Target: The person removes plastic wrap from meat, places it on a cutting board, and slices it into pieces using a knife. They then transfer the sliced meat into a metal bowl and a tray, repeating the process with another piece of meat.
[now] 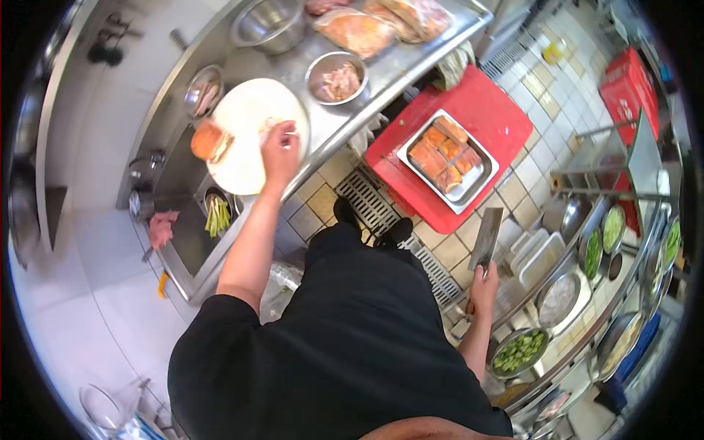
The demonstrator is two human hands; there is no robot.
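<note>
My left hand is over the round white cutting board, its fingers curled together. Small pale pieces of meat lie right at its fingertips; what the fingers hold is too small to make out. A larger orange-brown chunk of meat sits at the board's left edge. Out to the side, away from the counter, my right hand grips a cleaver by its handle, blade pointing forward. Beyond the board stands a steel bowl with cut strips of meat.
A red stand carries a steel tray of browned meat blocks. Bagged meat lies on the steel counter. The sink is at left, with a green-vegetable bowl. At right, shelves hold several containers, including chopped greens.
</note>
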